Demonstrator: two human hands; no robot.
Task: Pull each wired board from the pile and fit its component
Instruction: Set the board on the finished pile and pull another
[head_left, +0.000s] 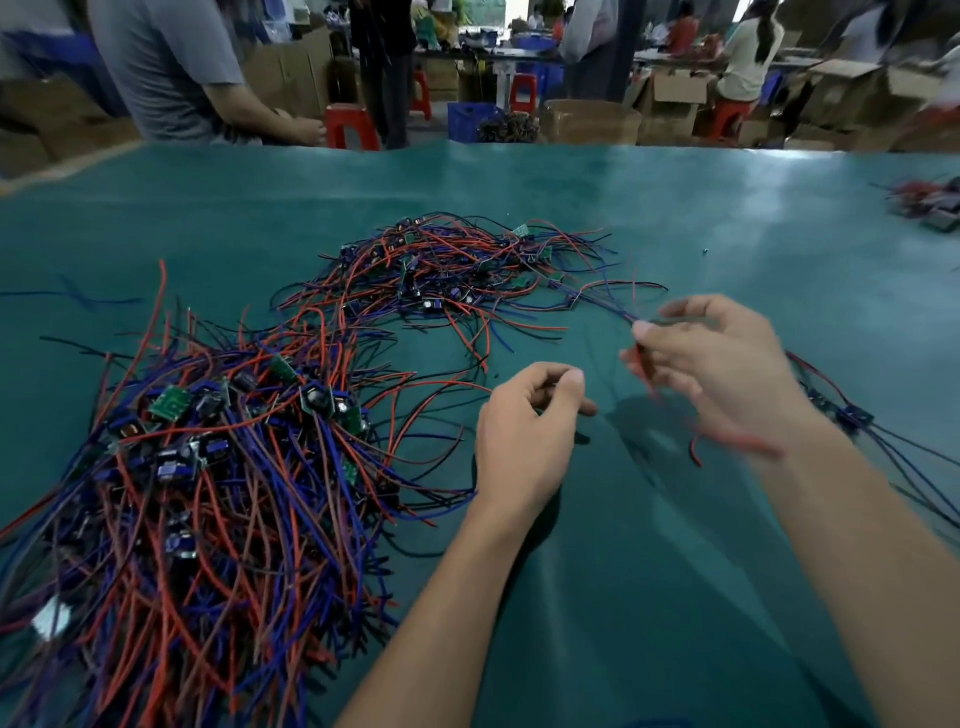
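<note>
Your right hand (717, 374) pinches red and blue wires (613, 306) trailing from the far pile (467, 270), left hand (530, 415) curled on something unseen; tugging may drag neighbours.

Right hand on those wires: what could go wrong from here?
1. The right hand pinches wires that run back into the far pile; pulling may drag neighbouring boards along.
2. The hand is motion-blurred; a fast tug could strain the wire joints.
3. The left hand is curled, its contents unclear; a small part might drop.
</note>
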